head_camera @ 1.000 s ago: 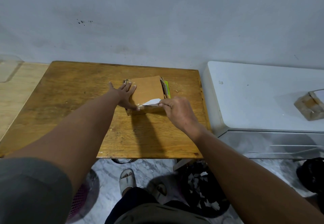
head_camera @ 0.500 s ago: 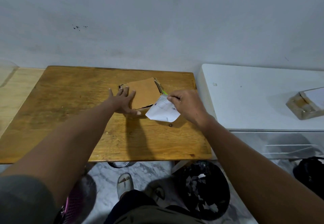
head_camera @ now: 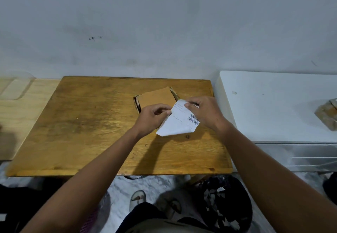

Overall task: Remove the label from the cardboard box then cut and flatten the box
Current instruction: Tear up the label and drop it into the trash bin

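Label (head_camera: pixel 179 121) was off the box (head_camera: pixel 156 97) and held in the air just in front of it, above the table (head_camera: pixel 91 123); barcode side faced up; lower corner hung free. Left hand (head_camera: pixel 152 118) pinched the label's left edge, fingers curled; right hand (head_camera: pixel 204 111) pinched its upper right corner, fingers curled over the paper. Box lay on the table beyond the hands, plain brown face up, touched by neither hand; it looked low and partly collapsed, though we could not tell how far it was cut. A bin (head_camera: pixel 224 201) with paper scraps stood on the floor below the table's near right corner.

We judged the label step done bar disposal; cutting and flattening remained. Next move, as we read it: crumple or fold the label, drop it toward the bin, then free both hands for the box; no cutting tool was identifiable, so one must be found first.
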